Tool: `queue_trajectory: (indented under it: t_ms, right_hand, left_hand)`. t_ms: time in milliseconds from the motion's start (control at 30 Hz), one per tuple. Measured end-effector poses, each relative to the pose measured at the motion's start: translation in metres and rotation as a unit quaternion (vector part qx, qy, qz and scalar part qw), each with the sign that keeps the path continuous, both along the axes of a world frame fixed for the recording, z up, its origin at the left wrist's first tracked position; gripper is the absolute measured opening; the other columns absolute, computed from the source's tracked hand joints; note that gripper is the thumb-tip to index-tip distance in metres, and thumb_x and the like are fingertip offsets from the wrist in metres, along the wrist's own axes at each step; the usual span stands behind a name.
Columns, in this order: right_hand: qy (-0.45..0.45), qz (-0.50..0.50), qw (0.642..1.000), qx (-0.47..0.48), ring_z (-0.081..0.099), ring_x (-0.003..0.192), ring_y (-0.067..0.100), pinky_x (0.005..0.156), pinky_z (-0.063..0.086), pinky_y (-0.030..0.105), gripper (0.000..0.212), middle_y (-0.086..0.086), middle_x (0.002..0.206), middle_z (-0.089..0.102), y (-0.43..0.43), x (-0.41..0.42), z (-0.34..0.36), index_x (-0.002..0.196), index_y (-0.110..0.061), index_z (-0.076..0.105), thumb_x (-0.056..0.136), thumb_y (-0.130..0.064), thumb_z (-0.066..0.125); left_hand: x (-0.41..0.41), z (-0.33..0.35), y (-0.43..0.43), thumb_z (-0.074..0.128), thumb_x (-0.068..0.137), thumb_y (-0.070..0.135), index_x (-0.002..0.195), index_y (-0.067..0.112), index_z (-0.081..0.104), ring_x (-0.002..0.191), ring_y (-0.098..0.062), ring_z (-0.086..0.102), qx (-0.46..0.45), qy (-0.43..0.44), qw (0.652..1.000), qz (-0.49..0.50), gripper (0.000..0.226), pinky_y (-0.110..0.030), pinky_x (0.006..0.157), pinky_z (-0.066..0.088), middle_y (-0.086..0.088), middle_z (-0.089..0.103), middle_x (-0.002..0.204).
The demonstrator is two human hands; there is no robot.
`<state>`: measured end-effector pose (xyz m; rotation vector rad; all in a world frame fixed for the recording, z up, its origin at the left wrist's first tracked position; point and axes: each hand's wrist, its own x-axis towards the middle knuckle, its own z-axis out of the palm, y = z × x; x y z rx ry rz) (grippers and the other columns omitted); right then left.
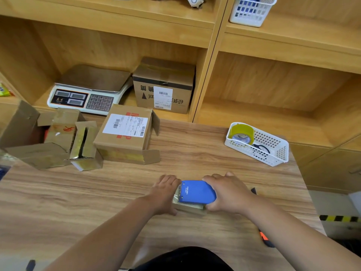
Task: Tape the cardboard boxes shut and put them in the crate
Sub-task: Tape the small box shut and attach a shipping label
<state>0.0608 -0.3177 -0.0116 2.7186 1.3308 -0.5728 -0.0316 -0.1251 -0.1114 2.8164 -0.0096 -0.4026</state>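
Cardboard boxes [48, 141] are seen well to the left of the left hand and farther from the body, with their flaps standing open and old yellowed tape on their sides. Just to the right of that cluster, still left of the hand and beyond it, a labelled box [125, 133] is set on the table [78, 202], a white shipping label on its top and its side flaps hanging loose. Farther back, a weighing scale [88, 90] and a taped shelf box [164, 87] are kept in the wooden shelving.

The left hand [166, 192] is laid over the left end of a small box [188, 207], with the fingers fairly straight and pressed down on it rather than curled round it. The small box is found on the table directly between and beneath the two hands, close to the body, and is mostly covered. On top of it a blue tape dispenser [197, 191] is held, touching the fingertips of the left hand. The dispenser is gripped at its right end by the right hand [228, 194], fingers wrapped over the top and thumb tucked below.

Beyond the right hand and to its right, a white basket [277, 153] is placed, holding a tape roll [242, 133] and scissors [261, 148]. Nearer the body, beside the right forearm, an orange and black pen [266, 240] is partly hidden.
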Motion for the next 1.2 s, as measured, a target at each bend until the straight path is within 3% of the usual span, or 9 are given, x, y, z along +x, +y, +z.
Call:
queue_trajectory:
  t_ms: [233, 433, 667, 900, 1033, 1200]
  right_hand:
    - [0.042, -0.017, 0.999, 0.02, 0.039, 0.071, 0.01, 0.069, 0.02, 0.01, 0.054, -0.01, 0.096, 0.056, -0.011, 0.001, 0.004, 0.114, -0.035, 0.045, 0.067, -0.055, 0.062]
    - [0.044, -0.044, 0.998, 0.022, 0.04, 0.074, 0.008, 0.072, 0.022, 0.013, 0.057, -0.013, 0.101, 0.056, -0.044, 0.007, 0.009, 0.117, -0.039, 0.043, 0.065, -0.057, 0.06]
    - [0.04, -0.083, 0.996, 0.001, 0.037, 0.074, -0.008, 0.07, 0.022, 0.007, 0.056, -0.019, 0.101, 0.056, -0.102, 0.017, 0.019, 0.117, -0.042, 0.045, 0.064, -0.054, 0.062]
    - [0.028, -0.086, 0.996, -0.029, 0.034, 0.075, 0.002, 0.06, 0.022, 0.013, 0.055, -0.017, 0.096, 0.055, -0.127, 0.016, 0.004, 0.112, -0.047, 0.041, 0.06, -0.06, 0.055]
    - [0.016, -0.075, 0.996, -0.049, 0.044, 0.081, 0.012, 0.074, 0.033, 0.02, 0.059, -0.016, 0.096, 0.055, -0.122, 0.018, -0.015, 0.119, -0.042, 0.042, 0.063, -0.058, 0.056]
    - [0.019, -0.08, 0.996, -0.046, 0.037, 0.075, 0.011, 0.074, 0.018, 0.015, 0.061, -0.013, 0.095, 0.054, -0.113, 0.017, -0.03, 0.123, -0.039, 0.044, 0.066, -0.052, 0.06]
  left_hand:
    - [0.001, -0.005, 0.004, 0.076, 0.062, 0.052, 0.143, 0.017, 0.026, 0.139, -0.017, 0.019, -0.018, -0.01, 1.0, 0.001, 0.101, -0.03, 0.116, -0.002, -0.001, 0.03, 0.145]
    - [0.004, -0.007, 0.005, 0.078, 0.055, 0.053, 0.138, 0.024, 0.032, 0.135, -0.015, 0.024, -0.041, -0.008, 0.999, 0.008, 0.099, -0.026, 0.113, -0.001, 0.002, 0.035, 0.139]
    - [0.009, -0.007, 0.007, 0.078, 0.052, 0.057, 0.136, 0.024, 0.035, 0.132, -0.014, 0.026, -0.048, -0.001, 0.999, 0.008, 0.1, -0.025, 0.112, 0.003, 0.002, 0.037, 0.137]
    - [0.01, -0.004, 0.006, 0.077, 0.056, 0.056, 0.14, 0.023, 0.031, 0.136, -0.016, 0.021, -0.036, 0.015, 0.999, 0.0, 0.101, -0.028, 0.116, 0.006, 0.002, 0.033, 0.142]
    - [0.01, -0.002, 0.004, 0.078, 0.057, 0.055, 0.142, 0.023, 0.029, 0.14, -0.015, 0.015, -0.028, 0.024, 0.999, 0.003, 0.103, -0.03, 0.117, 0.003, -0.001, 0.029, 0.148]
    - [0.01, -0.003, 0.004, 0.078, 0.059, 0.057, 0.144, 0.022, 0.025, 0.143, -0.016, 0.01, -0.026, 0.035, 0.999, 0.005, 0.106, -0.031, 0.118, -0.001, -0.002, 0.024, 0.152]
